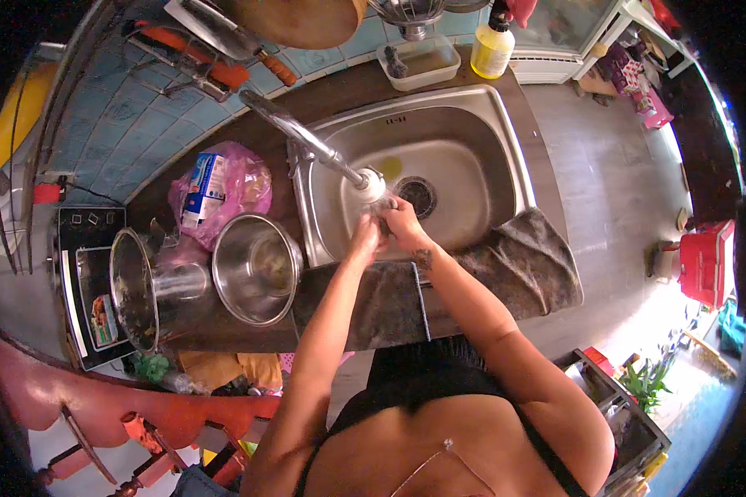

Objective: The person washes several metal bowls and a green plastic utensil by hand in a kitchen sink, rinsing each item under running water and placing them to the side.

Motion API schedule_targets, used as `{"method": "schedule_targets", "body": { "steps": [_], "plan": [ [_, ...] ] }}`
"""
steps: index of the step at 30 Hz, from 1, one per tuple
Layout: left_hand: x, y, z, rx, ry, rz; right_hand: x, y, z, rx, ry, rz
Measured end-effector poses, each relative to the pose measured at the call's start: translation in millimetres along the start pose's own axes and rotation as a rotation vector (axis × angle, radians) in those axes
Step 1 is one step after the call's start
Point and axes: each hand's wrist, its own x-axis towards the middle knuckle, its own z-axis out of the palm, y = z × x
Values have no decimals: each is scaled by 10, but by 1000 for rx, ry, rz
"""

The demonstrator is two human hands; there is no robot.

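Note:
Both my hands are over the stainless steel sink (466, 174), just below the white nozzle (370, 185) of a chrome faucet (298, 133). My left hand (367, 235) meets my right hand (404, 220), and the fingers of both are bent inward. Water seems to run onto them from the nozzle. Whether something small is between the fingers cannot be made out. To the right of the hands is the round drain strainer (415, 197). A yellow-green patch (390, 166) shows in the basin behind the nozzle.
Dark towels (528, 261) drape over the sink's front edge. Left of it stand a steel bowl (255, 273), a tilted steel vessel (133, 289) and a pink plastic bag (248, 180). Behind are a plastic tub (426, 62) and a yellow-liquid bottle (492, 53). A cleaver (214, 31) hangs at the wall.

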Motion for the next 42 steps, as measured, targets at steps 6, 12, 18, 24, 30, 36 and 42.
{"method": "schedule_targets", "body": {
  "steps": [6, 12, 18, 24, 30, 36, 42],
  "plan": [
    [-408, -134, 185, 105, 76, 53, 398, -22, 19, -414, 182, -378],
    [-894, -81, 169, 143, 124, 84, 960, 61, -49, -709, 44, -203],
    [-1213, -289, 15, 281, 223, 177, 1165, 231, 6, 314, -71, 204],
    [-289, -431, -433, 577, 407, 139, 340, 485, 518, 360, -134, 145],
    [-244, -251, -140, 489, 364, 7, 287, 215, 111, 684, -80, 307],
    [-375, -362, 158, 634, 173, 116, 827, 214, -237, 451, 174, 297],
    [294, -363, -270, 207, 254, -135, 692, 181, -193, -432, -400, 27]
  ]
}}
